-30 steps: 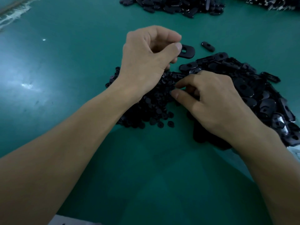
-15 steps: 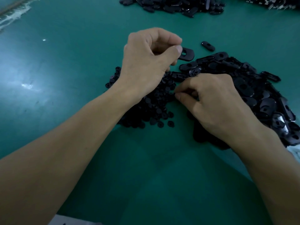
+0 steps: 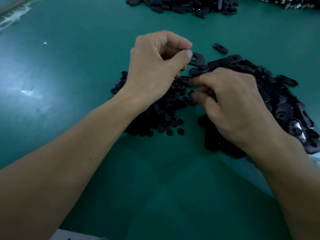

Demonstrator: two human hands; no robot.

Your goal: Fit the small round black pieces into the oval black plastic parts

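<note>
1. Head view: two bare hands work low over a green desk (image 3: pixel 69 70), with both forearms reaching in from the near side.
2. Left hand (image 3: pixel 155 66): the fingers are curled. Thumb and fingertips pinch one oval part (image 3: pixel 197 59) by its end. The rest of the part juts out past the thumbnail toward the right hand's side, and its slot is partly visible.
3. Right hand (image 3: pixel 233 104): it is palm down with the fingers curled. The tips of the thumb and forefinger are drawn close together, with a small dark piece (image 3: pixel 191 92) between them. Whether they actually grip that piece cannot be told.
4. Heap of small round pieces (image 3: pixel 155 118): it lies beneath the left hand and wrist and spreads across to the right hand's fingertips. A few strays sit on its near side, between the two forearms.
5. Heap of oval parts (image 3: pixel 285 108): it lies beyond and to the outer side of the right hand, which covers part of it. The upper pieces are glossy, and several show a slot.
6. Single oval part (image 3: pixel 220 48): it lies flat and alone on the desk, just beyond the held part and apart from the heap.
7. Far heap (image 3: pixel 181 5): more dark oval-looking pieces lie well beyond both hands, at the top of the view.
</note>
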